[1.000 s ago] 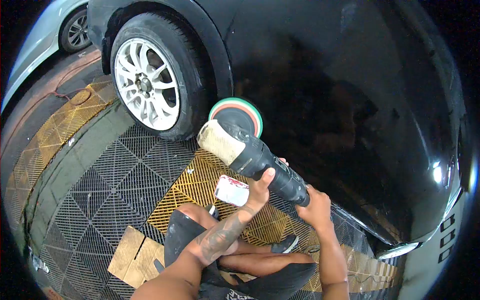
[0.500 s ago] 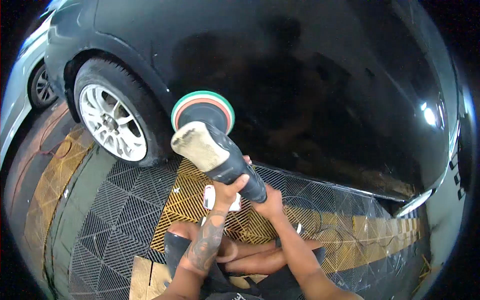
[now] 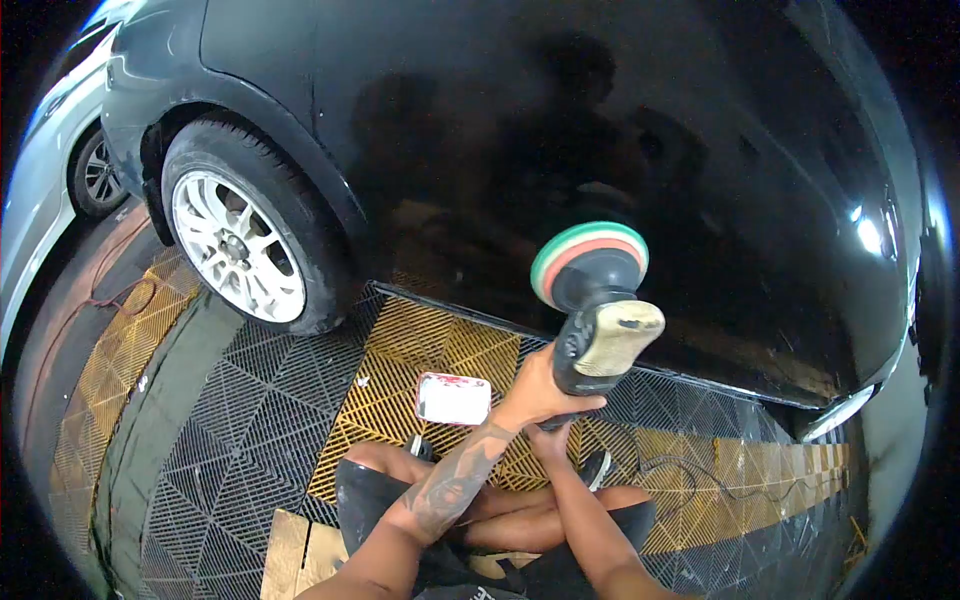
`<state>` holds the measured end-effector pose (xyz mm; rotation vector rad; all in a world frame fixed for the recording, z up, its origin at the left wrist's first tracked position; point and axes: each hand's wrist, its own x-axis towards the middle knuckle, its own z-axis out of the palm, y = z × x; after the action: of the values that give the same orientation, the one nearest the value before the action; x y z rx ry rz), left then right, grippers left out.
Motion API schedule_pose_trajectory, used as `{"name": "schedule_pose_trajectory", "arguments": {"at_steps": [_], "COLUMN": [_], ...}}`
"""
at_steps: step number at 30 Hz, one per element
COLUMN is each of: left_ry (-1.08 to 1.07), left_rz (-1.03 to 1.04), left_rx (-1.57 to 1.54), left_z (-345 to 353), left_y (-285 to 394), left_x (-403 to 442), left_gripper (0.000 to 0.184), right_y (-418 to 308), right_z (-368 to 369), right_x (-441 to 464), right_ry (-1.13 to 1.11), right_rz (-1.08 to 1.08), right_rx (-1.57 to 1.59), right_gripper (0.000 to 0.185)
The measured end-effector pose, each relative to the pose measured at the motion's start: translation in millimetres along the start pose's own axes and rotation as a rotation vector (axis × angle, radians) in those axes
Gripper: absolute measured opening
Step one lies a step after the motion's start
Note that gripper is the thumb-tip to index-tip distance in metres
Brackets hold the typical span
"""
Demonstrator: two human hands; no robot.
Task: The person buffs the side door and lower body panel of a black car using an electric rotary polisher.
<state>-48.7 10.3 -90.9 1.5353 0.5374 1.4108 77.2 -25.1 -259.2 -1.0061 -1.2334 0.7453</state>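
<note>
Both of my hands are on a car polisher (image 3: pixel 622 335), black with a pale, scuffed head cover. My left hand (image 3: pixel 540 390) wraps round its body just behind the head. Lower down, my right hand (image 3: pixel 550 440) grips the rear end of the handle, partly hidden behind the left forearm. The round polishing pad (image 3: pixel 580 255), with green, white and orange layers, is against or very close to the glossy black car door (image 3: pixel 450 170); exact contact is hard to make out.
A white-spoked wheel (image 3: pixel 235 245) stands left of the door. A white rectangular item with red edging (image 3: pixel 453 399) lies on the black and yellow grid floor (image 3: pixel 270 400). A cable (image 3: pixel 690 462) trails right. Another car (image 3: pixel 50 140) is at far left.
The polisher has swung right along the lower door, away from the wheel, both hands still gripping it. Its head now tilts to the right, and the white item on the floor is uncovered.
</note>
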Motion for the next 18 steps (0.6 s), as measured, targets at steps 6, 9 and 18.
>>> {"name": "schedule_pose_trajectory", "arguments": {"at_steps": [6,9,18], "left_ry": [0.115,0.095,0.237], "left_rz": [-0.005,-0.001,0.084], "left_rx": [-0.148,-0.3,-0.443], "left_z": [-78,-126,-160], "left_y": [-15,-19,-20], "left_x": [-18,-24,-32], "left_gripper": [0.072,0.071,0.075], "right_y": [-19,-47,-49], "right_z": [53,94,118], "right_x": [27,40,54], "right_ry": [-0.123,-0.19,-0.284], "right_rz": [-0.033,-0.057,-0.103], "right_rx": [-0.262,-0.303,-0.517], "right_gripper": [0.033,0.037,0.036]}}
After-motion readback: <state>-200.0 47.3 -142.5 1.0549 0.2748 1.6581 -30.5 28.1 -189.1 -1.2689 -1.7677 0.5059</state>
